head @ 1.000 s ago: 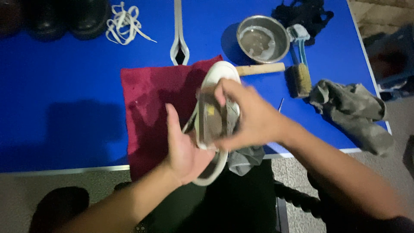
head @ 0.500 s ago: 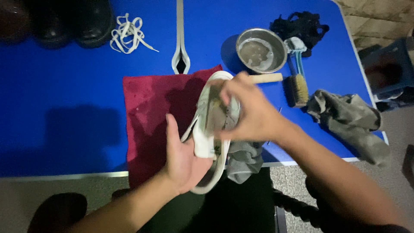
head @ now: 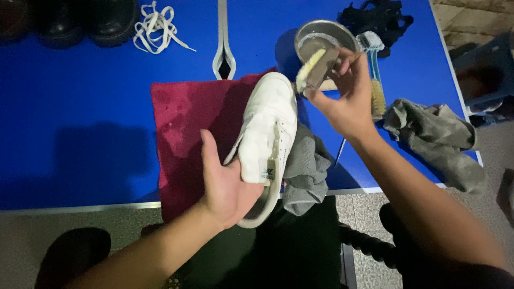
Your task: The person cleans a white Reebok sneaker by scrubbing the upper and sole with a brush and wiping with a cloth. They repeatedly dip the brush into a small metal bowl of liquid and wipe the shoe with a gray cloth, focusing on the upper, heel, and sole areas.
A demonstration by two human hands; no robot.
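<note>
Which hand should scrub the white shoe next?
Probably the right hand: it already grips the small brush just beside the white shoe's toe. The left hand is busy cradling the shoe's heel.

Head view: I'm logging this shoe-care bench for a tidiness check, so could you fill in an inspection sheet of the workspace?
Surface: blue table, dark red towel spread at its near edge.
Job's things: white shoe, laceless, over the towel; small brush near its toe; grey cloth beneath.
Clutter: metal bowl, second brush, white laces, shoe horn, crumpled grey rag, black shoes.
Grippers: left hand cradles the shoe's heel end; right hand grips the small brush.
Cables: nothing seen.
Surroundings: tiled floor, dim.
</note>
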